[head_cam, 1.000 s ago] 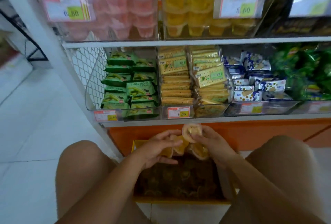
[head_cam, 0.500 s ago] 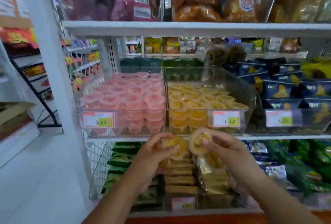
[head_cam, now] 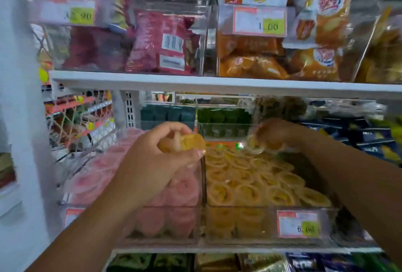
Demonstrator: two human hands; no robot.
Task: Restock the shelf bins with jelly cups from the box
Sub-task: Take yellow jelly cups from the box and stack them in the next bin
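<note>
Over the yellow bin [head_cam: 261, 208], head view: I see my right hand [head_cam: 276, 134] pinching one jelly cup [head_cam: 253, 146] just above the back rows.
Left side: my left hand [head_cam: 156, 163] grips more yellow cups [head_cam: 185, 143] over the pink bin [head_cam: 174, 223].
Nearer: the right hand, I judge, with its drop straight below.

Two bins are set side by side on the shelf [head_cam: 239, 250]: the left bin [head_cam: 152, 226] and the right bin [head_cam: 239, 226], both filled with jelly cups [head_cam: 261, 184]. Snack bags [head_cam: 250, 65] are stocked on the upper shelf [head_cam: 217, 82].
</note>
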